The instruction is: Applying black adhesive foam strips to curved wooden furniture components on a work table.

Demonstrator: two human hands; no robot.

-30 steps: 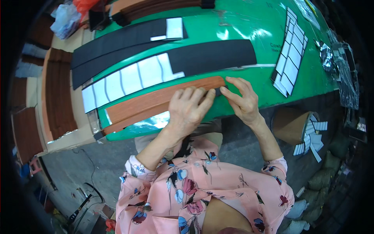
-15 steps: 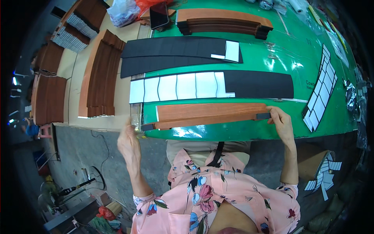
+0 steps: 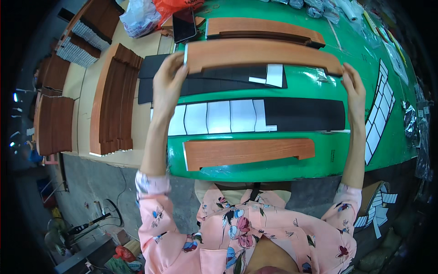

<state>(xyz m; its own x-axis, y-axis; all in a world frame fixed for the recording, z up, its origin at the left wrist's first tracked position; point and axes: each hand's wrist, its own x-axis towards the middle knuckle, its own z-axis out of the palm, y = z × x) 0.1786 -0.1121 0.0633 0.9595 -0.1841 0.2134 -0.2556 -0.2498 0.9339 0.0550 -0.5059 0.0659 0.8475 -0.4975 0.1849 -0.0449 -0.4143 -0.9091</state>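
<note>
Both my hands hold a long, slightly curved brown wooden board (image 3: 262, 54) raised over the far half of the green table (image 3: 326, 157). My left hand (image 3: 169, 82) grips its left end between thumb and fingers. At the right end, the fingers of my right hand (image 3: 354, 84) pinch the tip. A similar board (image 3: 248, 151), pale at its left end, lies near the front edge. Just beyond the held board are more brown boards (image 3: 264, 27), partly hidden by it. Black strips (image 3: 159, 89) lie underneath, and a black strip with white pieces (image 3: 219, 116) lies between.
Several brown boards (image 3: 112, 100) stand in a row at left, with more stacks (image 3: 57, 123) beyond. A phone (image 3: 184, 25) and plastic bags (image 3: 139, 18) sit at the back left. A white-tiled strip (image 3: 379, 109) lies at right. Offcuts (image 3: 376, 208) fill a bin below.
Both hands have moved from the table's near edge toward the far side and now hold a raised board. The near board lies untouched, and the dark end pieces seen there no longer show.
</note>
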